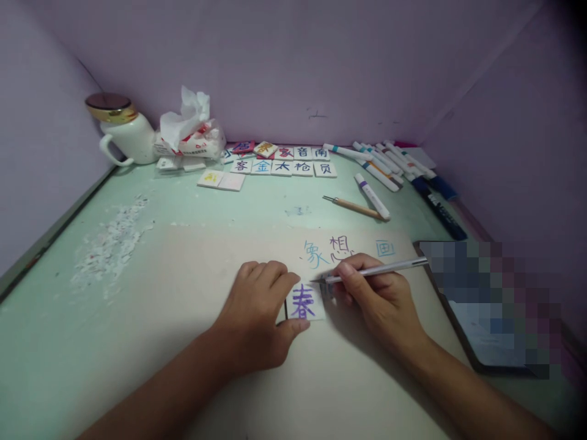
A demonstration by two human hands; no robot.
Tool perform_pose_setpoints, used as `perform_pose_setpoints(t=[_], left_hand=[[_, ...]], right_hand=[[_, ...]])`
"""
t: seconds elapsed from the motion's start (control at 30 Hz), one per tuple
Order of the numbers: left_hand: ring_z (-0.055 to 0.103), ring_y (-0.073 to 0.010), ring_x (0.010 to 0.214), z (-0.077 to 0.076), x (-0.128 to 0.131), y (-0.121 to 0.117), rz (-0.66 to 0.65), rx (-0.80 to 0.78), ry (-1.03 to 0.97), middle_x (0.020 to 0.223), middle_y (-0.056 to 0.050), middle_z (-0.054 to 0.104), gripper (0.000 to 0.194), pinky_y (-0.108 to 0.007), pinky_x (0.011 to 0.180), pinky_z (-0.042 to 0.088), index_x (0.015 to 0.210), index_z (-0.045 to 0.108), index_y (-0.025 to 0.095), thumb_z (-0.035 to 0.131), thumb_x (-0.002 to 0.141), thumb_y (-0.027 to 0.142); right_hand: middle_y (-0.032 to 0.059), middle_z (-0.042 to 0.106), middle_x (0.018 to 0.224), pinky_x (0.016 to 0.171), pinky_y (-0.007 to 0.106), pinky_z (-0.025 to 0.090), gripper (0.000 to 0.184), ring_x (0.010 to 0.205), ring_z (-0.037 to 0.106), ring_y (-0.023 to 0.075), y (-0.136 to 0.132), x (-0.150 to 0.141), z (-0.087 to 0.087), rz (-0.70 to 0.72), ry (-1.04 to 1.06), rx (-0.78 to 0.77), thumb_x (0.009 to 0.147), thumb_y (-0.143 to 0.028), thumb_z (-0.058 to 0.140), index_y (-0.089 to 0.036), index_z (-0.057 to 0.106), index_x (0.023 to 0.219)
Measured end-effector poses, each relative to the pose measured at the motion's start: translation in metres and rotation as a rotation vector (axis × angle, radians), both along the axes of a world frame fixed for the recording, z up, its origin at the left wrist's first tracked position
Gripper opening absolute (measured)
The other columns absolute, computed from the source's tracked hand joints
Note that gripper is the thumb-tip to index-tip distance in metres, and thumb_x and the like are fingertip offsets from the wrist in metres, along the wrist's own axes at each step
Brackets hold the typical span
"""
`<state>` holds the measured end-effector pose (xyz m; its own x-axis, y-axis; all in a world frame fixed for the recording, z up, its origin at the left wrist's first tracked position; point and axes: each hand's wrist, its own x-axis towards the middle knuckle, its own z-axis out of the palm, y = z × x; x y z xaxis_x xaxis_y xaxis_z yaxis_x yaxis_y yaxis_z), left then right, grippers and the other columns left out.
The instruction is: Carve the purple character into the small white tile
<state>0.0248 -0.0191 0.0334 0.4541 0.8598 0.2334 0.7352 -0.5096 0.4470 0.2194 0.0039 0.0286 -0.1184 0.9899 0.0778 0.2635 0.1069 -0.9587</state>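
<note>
A small white square tile (302, 301) with a purple Chinese character lies flat on a pale board (192, 293). My left hand (261, 315) is closed on its left side, thumb at the lower edge and forefinger at the upper edge. In my right hand (378, 296) is a slim silver craft knife (385, 267), gripped like a pen. Its dark pointed blade is over the tile's top edge; whether it touches I cannot tell. Above the tile, the board bears handwritten characters in blue and purple.
Finished character tiles (282, 167) lie in rows at the back. A wooden-handled carving tool (355, 206) and several markers (380, 165) are at the back right. White shavings (114, 238) cover the left. A mug (131, 140), tissue pack (192, 140) and tablet (486, 305) stand or lie around.
</note>
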Motion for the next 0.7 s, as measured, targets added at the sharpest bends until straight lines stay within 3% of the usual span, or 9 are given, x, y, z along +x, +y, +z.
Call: perform_pose_setpoints(t=[0.27,0.7], left_hand=[[0.053,-0.0263,0.092,-0.0013,-0.0004,0.0024,-0.024,0.006,-0.005,0.099,-0.011,0.057,0.035,-0.045,0.082,0.038,0.102,0.054,0.015,0.064,0.071,0.027],[0.052,-0.0262,0.091,-0.0005,-0.0001,0.0015,-0.024,-0.007,-0.012,0.098,-0.010,0.057,0.033,-0.045,0.080,0.037,0.101,0.054,0.015,0.064,0.071,0.026]], right_hand=[[-0.0015,0.052,0.062,0.050,0.023,0.037,0.026,0.052,0.047,0.0102,-0.0004,0.0009,-0.0025,0.131,-0.095,0.062,0.091,-0.033,0.047,-0.019,0.054,0.070],[0.0002,0.055,0.065,0.053,0.024,0.039,0.019,0.056,0.051,0.0121,0.0022,-0.0026,0.0040,0.210,-0.166,0.172,0.090,-0.023,0.043,-0.021,0.053,0.073]])
